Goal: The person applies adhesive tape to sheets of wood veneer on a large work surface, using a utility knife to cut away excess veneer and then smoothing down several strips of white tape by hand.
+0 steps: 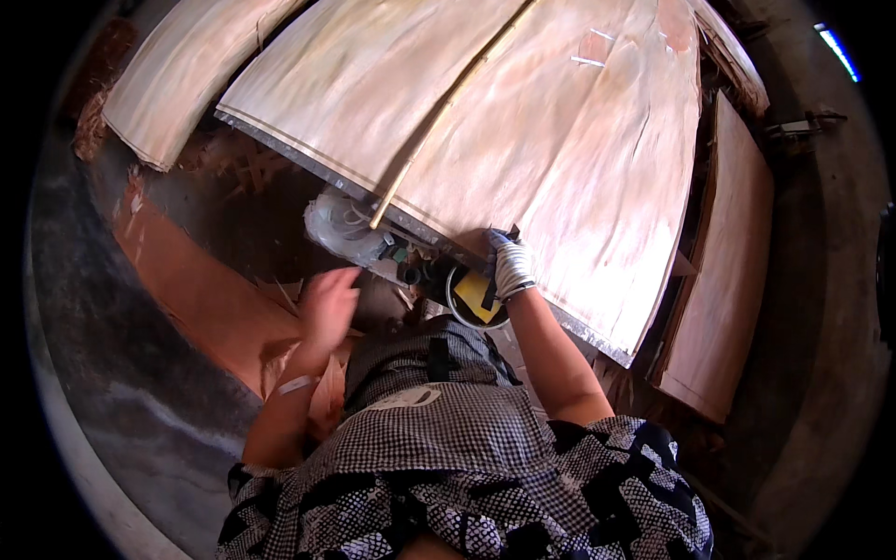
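Observation:
My left hand is bare and hangs in the air in front of the table edge. It is blurred, and its fingers cannot be told apart. My right hand wears a white and grey striped glove and is closed at the near edge of a large pale wood veneer sheet. Dark bits stick out above and below the glove, but what they belong to is hidden. Just below it, a round container with a pale rim holds something yellow. A thin yellow stick lies slantwise across the veneer.
A clear plastic bag sits under the table edge, left of the stick's end. More veneer sheets stand at the far left and right. A long reddish-brown veneer strip lies on the dark floor at left, among scraps.

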Tool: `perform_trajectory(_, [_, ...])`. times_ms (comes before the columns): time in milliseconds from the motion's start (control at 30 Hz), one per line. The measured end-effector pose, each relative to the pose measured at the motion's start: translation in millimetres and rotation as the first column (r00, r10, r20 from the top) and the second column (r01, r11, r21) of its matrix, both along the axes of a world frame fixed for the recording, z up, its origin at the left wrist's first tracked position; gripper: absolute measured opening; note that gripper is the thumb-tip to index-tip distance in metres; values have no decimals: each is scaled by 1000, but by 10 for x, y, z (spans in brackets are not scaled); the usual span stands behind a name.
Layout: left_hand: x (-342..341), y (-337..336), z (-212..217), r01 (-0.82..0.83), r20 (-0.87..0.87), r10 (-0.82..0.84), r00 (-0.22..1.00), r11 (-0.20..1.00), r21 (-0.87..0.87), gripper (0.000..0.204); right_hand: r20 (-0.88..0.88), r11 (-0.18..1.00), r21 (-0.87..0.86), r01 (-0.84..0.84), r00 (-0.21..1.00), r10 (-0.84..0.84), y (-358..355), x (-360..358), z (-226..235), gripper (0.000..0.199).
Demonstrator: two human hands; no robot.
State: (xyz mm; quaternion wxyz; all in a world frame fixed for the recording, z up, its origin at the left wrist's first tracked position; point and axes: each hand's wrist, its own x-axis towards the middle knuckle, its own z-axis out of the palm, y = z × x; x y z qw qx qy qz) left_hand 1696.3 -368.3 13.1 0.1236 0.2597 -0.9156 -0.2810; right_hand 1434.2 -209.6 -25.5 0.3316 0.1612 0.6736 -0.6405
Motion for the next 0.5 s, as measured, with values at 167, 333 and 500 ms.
perform_trajectory(167, [-1219, 485, -53, 327, -37, -331, 943, 941, -81, 36, -37, 985, -55, 163, 986, -165, -117, 117, -137, 7])
perform_trajectory(333, [-1526, 524, -344, 410, 54, -408, 912, 889, -203, 39, -87, 984, -71, 163, 982, -169, -172, 192, -43, 6])
perform_trajectory(500, [-1568, 541, -369, 405, 92, -395, 914, 899, -164, 45, -42, 954, -232, 190, 978, -205, -76, 161, 146, 11])
